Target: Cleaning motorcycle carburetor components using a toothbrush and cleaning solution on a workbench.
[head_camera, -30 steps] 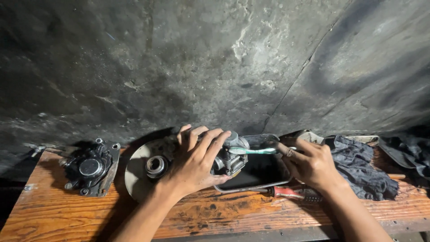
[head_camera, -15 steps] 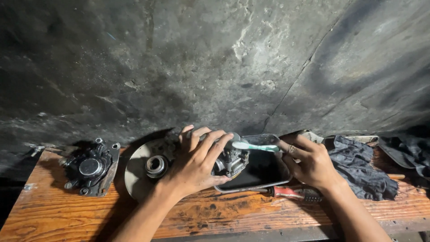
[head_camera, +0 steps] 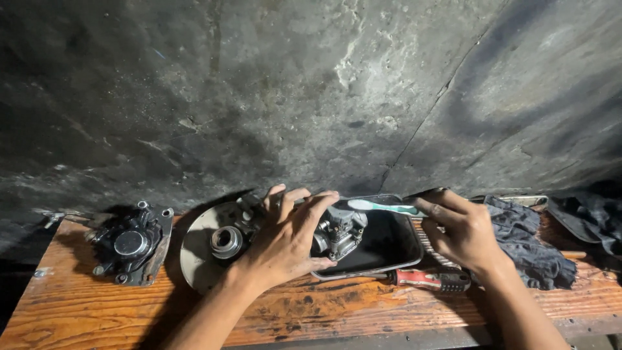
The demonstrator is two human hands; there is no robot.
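My left hand (head_camera: pixel 289 236) grips a small grey metal engine part, like a carburettor (head_camera: pixel 340 232), and holds it over the near left corner of a dark metal tray (head_camera: pixel 389 249). My right hand (head_camera: pixel 461 230) holds a green and white toothbrush (head_camera: pixel 381 207) by its handle. The brush head lies on the top of the metal part.
A round metal disc with a hub (head_camera: pixel 217 243) lies left of the tray, and a dark brake caliper (head_camera: pixel 129 243) further left. A red-handled screwdriver (head_camera: pixel 424 280) lies in front of the tray. Dark rags (head_camera: pixel 528 243) sit at the right on the wooden bench (head_camera: pixel 324 311). A stained concrete wall rises behind.
The toothbrush has moved left along the top of the metal part, with my right hand following. My left hand keeps its hold in the same place.
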